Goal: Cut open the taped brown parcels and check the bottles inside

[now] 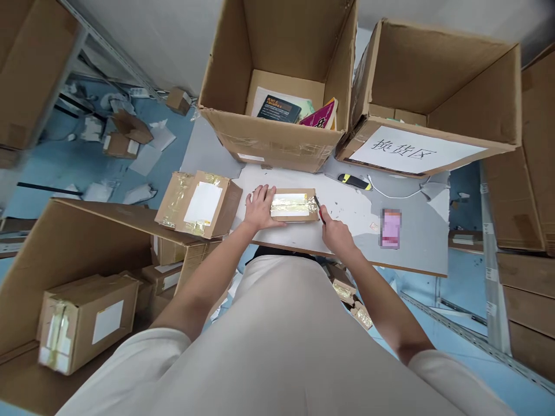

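A small taped cardboard box with white labels lies on the white table in front of me. My left hand rests on the box's left end, fingers spread. In my right hand is a utility knife with a red and black handle, gripped in closed fingers. The knife's front end is at the box's right edge, by the tape. I cannot make out whether the blade is in the tape.
Taped boxes stand at the table's left. Behind are a large open carton with books and another carton with a handwritten sign. A yellow-black tool and a pink blurred rectangle lie rightward. A carton of parcels stands lower left.
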Demonstrator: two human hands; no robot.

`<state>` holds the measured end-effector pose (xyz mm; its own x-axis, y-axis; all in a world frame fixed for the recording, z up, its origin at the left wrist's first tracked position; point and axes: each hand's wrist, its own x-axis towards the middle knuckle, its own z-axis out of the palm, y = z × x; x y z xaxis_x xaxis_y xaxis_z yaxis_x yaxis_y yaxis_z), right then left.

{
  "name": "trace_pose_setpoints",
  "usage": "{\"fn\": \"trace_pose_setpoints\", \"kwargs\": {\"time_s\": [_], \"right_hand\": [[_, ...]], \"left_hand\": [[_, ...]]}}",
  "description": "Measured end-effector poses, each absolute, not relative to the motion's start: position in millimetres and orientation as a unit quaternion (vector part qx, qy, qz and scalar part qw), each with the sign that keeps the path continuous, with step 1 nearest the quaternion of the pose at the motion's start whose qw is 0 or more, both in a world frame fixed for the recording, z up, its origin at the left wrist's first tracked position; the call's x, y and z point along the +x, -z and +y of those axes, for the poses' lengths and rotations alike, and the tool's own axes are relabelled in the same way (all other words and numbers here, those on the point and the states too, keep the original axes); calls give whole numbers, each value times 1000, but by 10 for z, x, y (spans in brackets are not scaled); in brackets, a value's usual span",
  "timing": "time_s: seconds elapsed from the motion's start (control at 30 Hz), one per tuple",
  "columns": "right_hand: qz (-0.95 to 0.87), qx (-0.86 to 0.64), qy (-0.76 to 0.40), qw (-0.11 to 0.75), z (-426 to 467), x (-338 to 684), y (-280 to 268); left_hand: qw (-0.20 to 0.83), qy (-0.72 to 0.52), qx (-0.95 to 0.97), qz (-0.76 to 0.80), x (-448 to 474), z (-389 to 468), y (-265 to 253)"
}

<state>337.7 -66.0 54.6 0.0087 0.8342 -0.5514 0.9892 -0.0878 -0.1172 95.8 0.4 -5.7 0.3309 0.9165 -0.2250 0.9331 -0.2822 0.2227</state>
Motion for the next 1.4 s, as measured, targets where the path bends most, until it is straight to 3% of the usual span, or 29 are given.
{"fn": "trace_pose_setpoints", "kwargs": {"time_s": [0.47,0.63,0.77,0.93,1.03,1.2,1.4], "right_hand": [[626,677,300,245,-863,3288,-645],[614,707,277,218,-1084,3284,-602],[581,765,266,78,-1390,3505,-517],[431,775,367,-283,-1267,3582,-7],[341,719,419,-438,-958,3399,348],[251,656,479,-526,-815,3200,556],[281,640,492,-519,-986,3238,413]], "left_hand": [[167,39,795,582,959,-65,36],[191,4,802,566,935,-40,110],[239,-55,803,543,902,11,179],[324,-217,761,519,731,-85,317],[397,-258,676,565,582,-264,500],[551,-263,569,550,419,-441,753],[488,-267,577,599,337,-359,585]]}}
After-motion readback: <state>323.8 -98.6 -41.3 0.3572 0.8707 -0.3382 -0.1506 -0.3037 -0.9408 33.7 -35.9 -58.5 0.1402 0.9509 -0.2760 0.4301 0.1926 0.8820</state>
